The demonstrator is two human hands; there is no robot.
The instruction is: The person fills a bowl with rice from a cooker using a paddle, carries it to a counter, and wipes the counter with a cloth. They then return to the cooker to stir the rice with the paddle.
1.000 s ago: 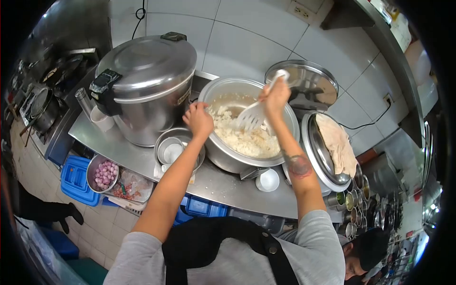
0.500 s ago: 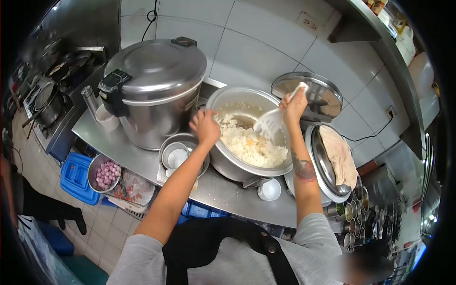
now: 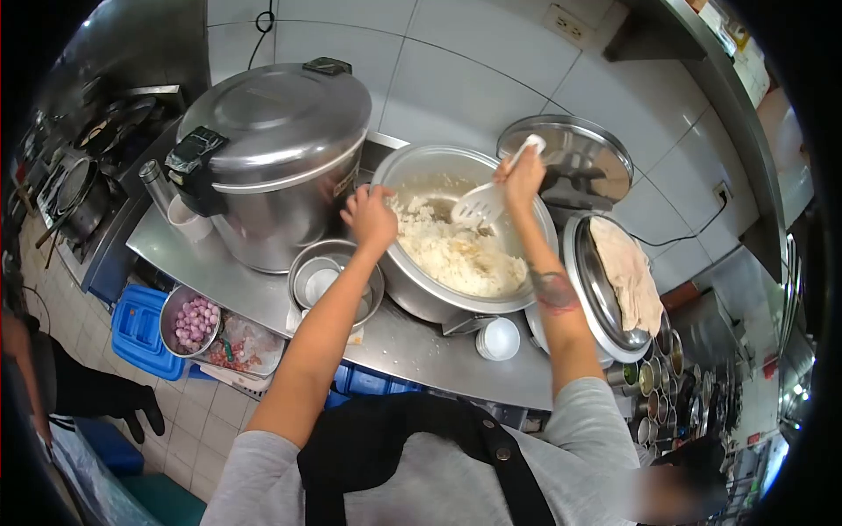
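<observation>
My right hand [image 3: 521, 180] is closed around the handle of a white slotted spatula [image 3: 478, 206], its blade dipping into a large metal rice pot [image 3: 423, 305]. Cooked white rice [image 3: 456, 259] fills the near side of the pot, with some yellowish-brown grains in it. Bare metal shows on the far side, and grains stick to the wall. My left hand [image 3: 370, 216] grips the pot's left rim, fingers curled over it. Just below that hand is a metal bowl [image 3: 375, 302] with smaller cups inside. Small white bowls [image 3: 498, 339] stand stacked in front of the pot.
Left of the pot stands a big lidded rice cooker [image 3: 281, 123]. A metal lid [image 3: 574, 158] leans on the wall behind. To the right, a cloth [image 3: 624, 272] lies on another lidded cooker [image 3: 574, 289]. A pot of peeled onions [image 3: 195, 323] sits lower left, near another person's leg [image 3: 96, 381].
The spatula and my right hand have shifted left within the pot, toward its far side. My left hand stays at the rim. The camera view has moved slightly.
</observation>
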